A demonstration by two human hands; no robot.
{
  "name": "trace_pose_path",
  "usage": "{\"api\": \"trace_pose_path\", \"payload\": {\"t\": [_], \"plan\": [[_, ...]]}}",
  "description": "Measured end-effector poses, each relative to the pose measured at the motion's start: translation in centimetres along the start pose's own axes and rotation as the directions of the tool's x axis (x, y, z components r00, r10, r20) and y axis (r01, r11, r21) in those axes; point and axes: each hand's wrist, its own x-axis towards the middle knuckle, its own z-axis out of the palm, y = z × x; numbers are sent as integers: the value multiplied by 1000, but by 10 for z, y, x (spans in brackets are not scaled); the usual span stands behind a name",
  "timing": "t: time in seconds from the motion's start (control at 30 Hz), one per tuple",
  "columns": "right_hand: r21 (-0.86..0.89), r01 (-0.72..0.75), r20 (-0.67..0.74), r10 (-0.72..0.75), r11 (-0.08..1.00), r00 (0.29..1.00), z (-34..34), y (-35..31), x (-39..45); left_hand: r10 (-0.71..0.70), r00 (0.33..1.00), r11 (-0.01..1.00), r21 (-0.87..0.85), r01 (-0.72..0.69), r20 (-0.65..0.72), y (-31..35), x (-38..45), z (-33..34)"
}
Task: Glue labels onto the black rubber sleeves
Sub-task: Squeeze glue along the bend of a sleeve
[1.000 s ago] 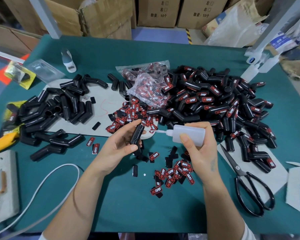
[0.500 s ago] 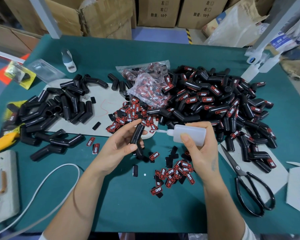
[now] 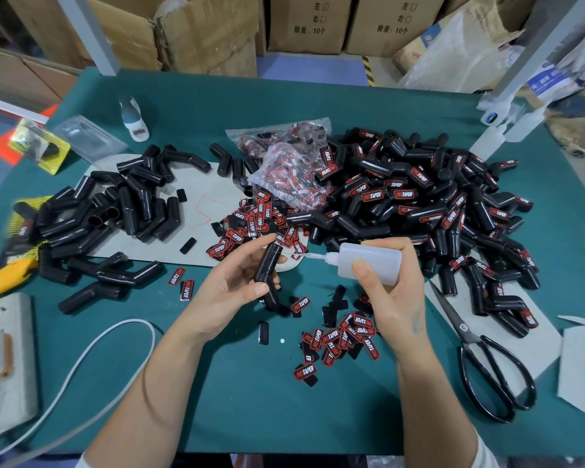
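Left hand grips a bent, glossy rubber sleeve — right hand clasps a translucent glue bottle, nozzle seemingly touching it.

A single wide-angle camera worn on the person's head looks forward and steeply down over a teal-green cloth-covered table, close enough that both bare forearms rise from the bottom edge and the left hand and right hand sit near the middle of the picture. The far edge of the table lies high in the picture, with brown cardboard cartons beyond it, and straight lines bow toward the picture's edges. There is no second view to share any part of the scene.
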Motion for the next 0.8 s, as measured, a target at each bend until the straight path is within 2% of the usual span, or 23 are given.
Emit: {"api": "trace_pose_path", "payload": {"t": [0.8], "plan": [[10,2,2,-2,1000,1000,-1,-4,0,-22,999,996,-81,24,25,-3,0,-2]]}}
